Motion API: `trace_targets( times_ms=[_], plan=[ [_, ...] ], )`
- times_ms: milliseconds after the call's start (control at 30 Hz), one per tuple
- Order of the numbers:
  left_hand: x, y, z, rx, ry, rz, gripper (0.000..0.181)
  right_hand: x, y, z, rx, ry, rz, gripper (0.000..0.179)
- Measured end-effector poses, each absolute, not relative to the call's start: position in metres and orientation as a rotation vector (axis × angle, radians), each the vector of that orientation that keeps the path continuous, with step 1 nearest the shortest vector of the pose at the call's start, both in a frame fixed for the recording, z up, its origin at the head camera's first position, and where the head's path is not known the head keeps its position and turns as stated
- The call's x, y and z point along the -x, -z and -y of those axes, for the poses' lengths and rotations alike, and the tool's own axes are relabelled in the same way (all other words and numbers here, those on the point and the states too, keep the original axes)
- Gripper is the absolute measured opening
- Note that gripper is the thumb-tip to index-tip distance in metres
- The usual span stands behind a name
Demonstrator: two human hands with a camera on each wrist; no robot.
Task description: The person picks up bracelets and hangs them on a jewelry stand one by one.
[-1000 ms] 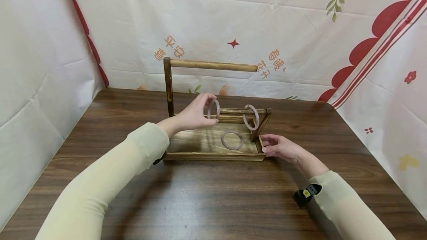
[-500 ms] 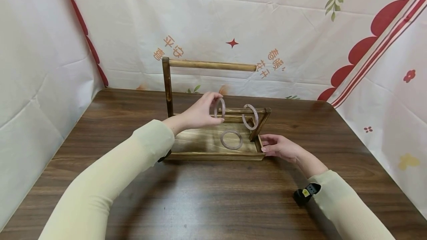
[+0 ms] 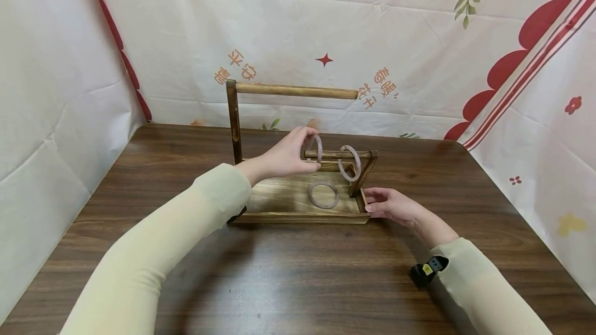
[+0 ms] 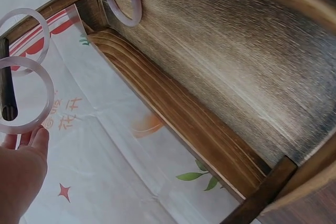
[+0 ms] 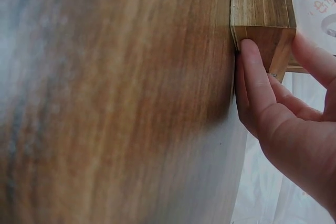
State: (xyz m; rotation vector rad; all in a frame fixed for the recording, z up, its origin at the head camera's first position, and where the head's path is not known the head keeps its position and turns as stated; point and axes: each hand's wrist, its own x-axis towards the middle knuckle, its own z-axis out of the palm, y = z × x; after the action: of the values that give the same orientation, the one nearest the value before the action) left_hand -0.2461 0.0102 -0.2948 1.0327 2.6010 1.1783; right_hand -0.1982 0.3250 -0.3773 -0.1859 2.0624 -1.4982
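My left hand (image 3: 289,156) pinches a pale lilac bangle (image 4: 50,96) between thumb and fingertips. The bangle stands upright around the lower bar (image 3: 333,154) of a wooden stand, near that bar's free end. A second bangle (image 3: 357,162) hangs on the same bar, further right by its post. Inside the stand's tray (image 3: 298,218) lies a third bangle (image 3: 323,206), flat toward the right end. My right hand (image 3: 391,204) rests against the tray's right end, fingers (image 5: 257,77) nearly straight on the outer face of the end wall.
Higher up, a longer bar (image 3: 298,91) with nothing on it reaches right from a tall post (image 3: 234,123) at the tray's left. The stand sits on a dark wood table (image 3: 288,283). Behind it hangs a white printed cloth (image 3: 288,25).
My left hand has moved right with its bangle, bringing it over the free end of the lower bar. The right hand, the stand and the other bangles stay put.
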Motion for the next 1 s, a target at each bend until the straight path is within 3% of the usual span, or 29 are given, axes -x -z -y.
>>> trace_targets(
  times_ms=[1000],
  plan=[
    [0.249,0.289,-0.042,-1.084,-0.991,-2.744,0.068,0.198,0.377,-0.325,0.178,1.525,-2.049,0.076]
  ],
)
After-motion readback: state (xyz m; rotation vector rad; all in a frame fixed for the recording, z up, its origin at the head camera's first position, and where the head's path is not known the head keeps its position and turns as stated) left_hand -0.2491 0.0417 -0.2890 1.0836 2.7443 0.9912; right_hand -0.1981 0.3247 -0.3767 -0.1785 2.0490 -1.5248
